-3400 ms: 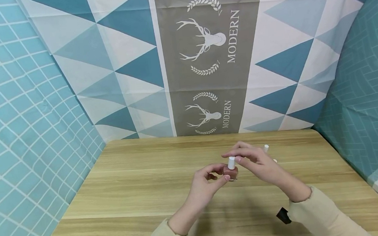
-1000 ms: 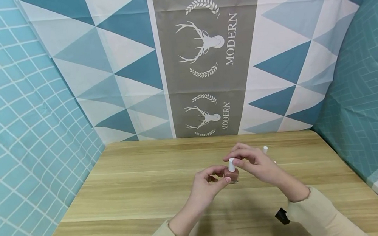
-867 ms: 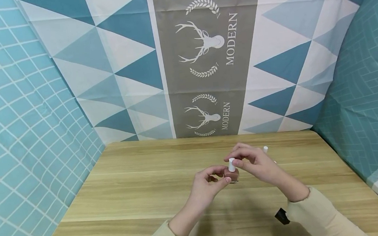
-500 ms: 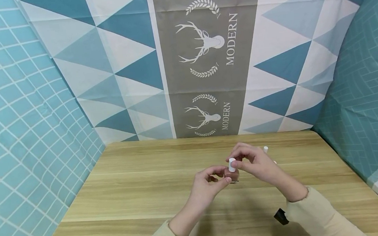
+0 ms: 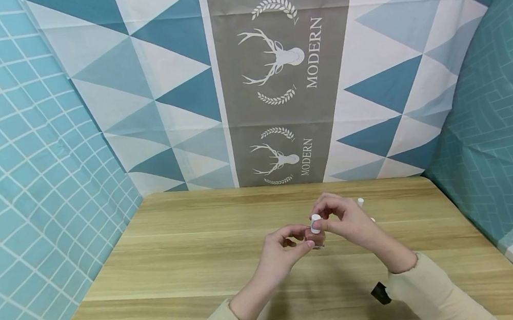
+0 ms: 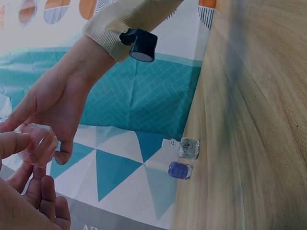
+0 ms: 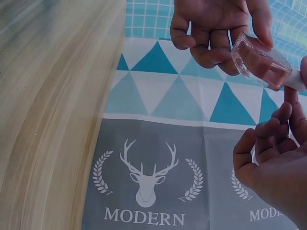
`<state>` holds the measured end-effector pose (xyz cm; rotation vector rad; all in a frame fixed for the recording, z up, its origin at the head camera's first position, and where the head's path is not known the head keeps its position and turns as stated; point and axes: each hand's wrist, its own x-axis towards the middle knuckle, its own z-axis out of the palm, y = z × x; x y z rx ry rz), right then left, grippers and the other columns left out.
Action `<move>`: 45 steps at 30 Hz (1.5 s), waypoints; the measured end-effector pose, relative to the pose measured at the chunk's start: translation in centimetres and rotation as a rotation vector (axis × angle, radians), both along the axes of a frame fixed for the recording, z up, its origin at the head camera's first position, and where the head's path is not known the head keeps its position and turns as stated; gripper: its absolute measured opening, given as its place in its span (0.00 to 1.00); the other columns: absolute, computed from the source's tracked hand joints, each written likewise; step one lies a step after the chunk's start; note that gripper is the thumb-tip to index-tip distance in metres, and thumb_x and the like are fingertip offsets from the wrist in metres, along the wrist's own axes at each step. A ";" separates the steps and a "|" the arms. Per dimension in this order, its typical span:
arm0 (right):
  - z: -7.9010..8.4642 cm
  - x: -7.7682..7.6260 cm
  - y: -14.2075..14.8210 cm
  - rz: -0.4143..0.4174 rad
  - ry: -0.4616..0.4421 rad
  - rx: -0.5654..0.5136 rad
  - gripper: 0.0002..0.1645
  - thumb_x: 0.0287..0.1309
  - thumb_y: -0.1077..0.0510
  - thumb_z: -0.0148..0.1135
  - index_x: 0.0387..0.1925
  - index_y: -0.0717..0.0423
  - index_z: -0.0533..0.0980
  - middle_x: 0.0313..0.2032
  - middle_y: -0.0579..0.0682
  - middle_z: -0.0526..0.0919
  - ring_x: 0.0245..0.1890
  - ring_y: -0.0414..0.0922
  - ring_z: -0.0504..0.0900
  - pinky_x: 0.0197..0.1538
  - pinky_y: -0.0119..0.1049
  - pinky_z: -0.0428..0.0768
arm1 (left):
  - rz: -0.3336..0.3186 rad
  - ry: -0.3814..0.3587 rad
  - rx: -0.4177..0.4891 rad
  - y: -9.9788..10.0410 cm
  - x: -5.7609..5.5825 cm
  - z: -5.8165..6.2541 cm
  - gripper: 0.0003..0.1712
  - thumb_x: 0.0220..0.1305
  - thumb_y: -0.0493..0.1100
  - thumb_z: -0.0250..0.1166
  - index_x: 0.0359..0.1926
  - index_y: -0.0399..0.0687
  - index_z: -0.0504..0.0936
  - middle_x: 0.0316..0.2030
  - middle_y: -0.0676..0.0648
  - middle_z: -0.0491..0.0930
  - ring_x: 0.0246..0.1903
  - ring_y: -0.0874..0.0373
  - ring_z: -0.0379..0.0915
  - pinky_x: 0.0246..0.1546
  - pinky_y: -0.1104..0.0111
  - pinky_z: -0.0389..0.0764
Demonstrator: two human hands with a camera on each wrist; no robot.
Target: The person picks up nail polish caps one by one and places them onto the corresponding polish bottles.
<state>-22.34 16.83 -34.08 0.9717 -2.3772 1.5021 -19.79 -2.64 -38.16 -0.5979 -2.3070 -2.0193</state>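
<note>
A small glass bottle of pinkish-brown nail polish is held over the table, its white cap tilted slightly right. My left hand grips the glass between thumb and fingers. The thumb and index finger of my right hand pinch the cap. Seen from the right wrist, the nail polish bottle lies slanted, its clear base toward the left palm and its cap between the right fingertips. In the left wrist view, fingers partly cover the nail polish bottle, and the cap is hidden.
Two more nail polish bottles stand on the table beyond the right hand: a purple one and a clear greyish one. In the head view a white cap shows behind that hand. Patterned cloths surround the wooden table.
The right index finger has drawn back around the cap, from reaching past it to curling behind it, while the thumb has moved across its front. The left hand and bottle stay almost still.
</note>
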 end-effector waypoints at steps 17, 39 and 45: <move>0.8 0.6 0.6 0.116 0.006 0.077 0.18 0.66 0.64 0.50 0.54 0.51 0.77 0.45 0.44 0.78 0.44 0.43 0.73 0.42 0.35 0.75 | -0.019 -0.009 0.058 -0.1 0.0 0.1 0.13 0.56 0.42 0.69 0.45 0.51 0.84 0.41 0.51 0.83 0.44 0.55 0.72 0.44 0.64 0.71; 0.5 0.4 0.4 0.059 0.061 0.037 0.13 0.60 0.66 0.58 0.43 0.50 0.80 0.39 0.46 0.78 0.37 0.42 0.75 0.41 0.35 0.75 | 0.013 -0.038 0.010 0.1 1.0 2.1 0.14 0.56 0.38 0.69 0.45 0.44 0.83 0.40 0.47 0.83 0.43 0.51 0.73 0.45 0.58 0.71; 0.4 0.3 0.3 0.052 0.073 0.007 0.10 0.57 0.68 0.61 0.39 0.53 0.79 0.36 0.46 0.77 0.33 0.41 0.72 0.38 0.33 0.73 | 0.019 -0.028 0.007 0.2 0.0 0.4 0.14 0.55 0.40 0.69 0.45 0.48 0.84 0.40 0.49 0.83 0.42 0.55 0.73 0.43 0.65 0.71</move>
